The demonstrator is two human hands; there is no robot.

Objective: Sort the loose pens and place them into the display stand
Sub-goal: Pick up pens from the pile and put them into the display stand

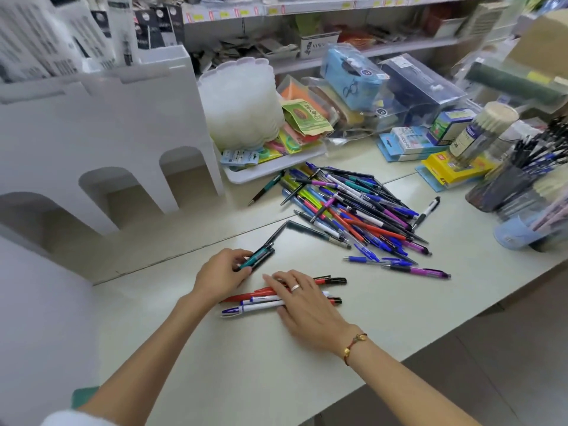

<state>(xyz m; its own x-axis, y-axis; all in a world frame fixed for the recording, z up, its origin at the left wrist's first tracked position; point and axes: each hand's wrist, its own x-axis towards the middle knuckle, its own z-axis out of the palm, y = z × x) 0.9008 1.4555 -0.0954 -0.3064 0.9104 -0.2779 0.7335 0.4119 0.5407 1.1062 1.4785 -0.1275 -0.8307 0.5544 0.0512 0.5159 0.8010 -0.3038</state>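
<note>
— Where is the left hand (222, 273)?
— Out over the counter (399, 318), forearm bare and reaching in from the near left corner. Its fingers are curled, thumb and fingertips pinching a small bunch of pens (257, 257) near their ends.
— And the right hand (302, 298)?
— Just beside it, nearer the counter's front edge. It lies palm down, fingers straight and together, pressing flat on a row of pens (264, 302). There is a ring on one finger and a red cord bracelet at the wrist.
— Are the grips touching?
— No, slightly apart.
</note>
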